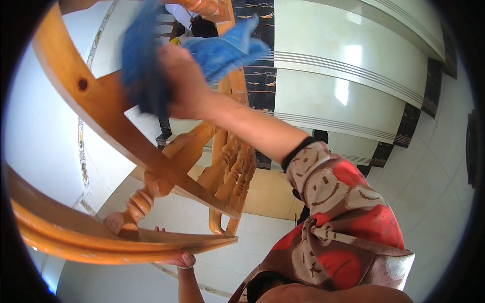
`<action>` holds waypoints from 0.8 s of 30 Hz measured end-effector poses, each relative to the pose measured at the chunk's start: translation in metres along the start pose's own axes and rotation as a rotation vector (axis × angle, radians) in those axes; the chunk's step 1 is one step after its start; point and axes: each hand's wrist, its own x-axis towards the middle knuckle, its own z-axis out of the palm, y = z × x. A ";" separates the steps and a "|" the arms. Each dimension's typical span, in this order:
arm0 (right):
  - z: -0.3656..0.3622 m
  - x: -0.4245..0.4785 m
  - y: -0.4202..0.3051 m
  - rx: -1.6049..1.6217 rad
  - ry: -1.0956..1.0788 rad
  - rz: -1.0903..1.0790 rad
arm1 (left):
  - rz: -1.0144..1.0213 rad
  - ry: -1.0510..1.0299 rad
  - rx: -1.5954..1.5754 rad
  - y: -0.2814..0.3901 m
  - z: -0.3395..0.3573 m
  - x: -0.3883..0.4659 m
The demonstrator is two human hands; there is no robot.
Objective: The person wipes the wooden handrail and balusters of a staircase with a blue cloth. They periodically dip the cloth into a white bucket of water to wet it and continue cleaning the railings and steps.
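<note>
My right hand [183, 83] is blurred and clutches a blue cloth [223, 49] that spreads out on both sides of it. The bunched part hangs in front of a wooden rail [81, 85] with a dark knot, hiding part of it; I cannot tell whether they touch. Low on the left, my left hand [183, 260] is wrapped around the moulded wooden handrail [113, 254], with fingertips showing over its far side. Between the two rails stands a turned wooden baluster [136, 206].
Several more turned balusters [227, 163] run down along the staircase. Pale stair treads [341, 91] with dark, striped edging lie to the right. White tiled wall [102, 151] shows behind the rails. Something white and black [193, 21] is partly hidden behind the cloth.
</note>
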 end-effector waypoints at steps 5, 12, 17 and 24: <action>0.005 -0.025 0.043 -0.228 -0.086 -0.047 | -0.064 -0.060 0.137 0.011 -0.008 -0.014; -0.010 -0.122 0.232 0.172 0.101 0.418 | 0.028 -0.139 0.103 0.001 -0.002 0.023; -0.009 -0.043 0.085 -0.511 -0.546 0.183 | -0.009 0.024 0.058 0.007 -0.004 -0.013; 0.006 0.029 0.013 -0.036 -0.235 -0.278 | 0.019 0.062 0.039 0.000 0.001 -0.011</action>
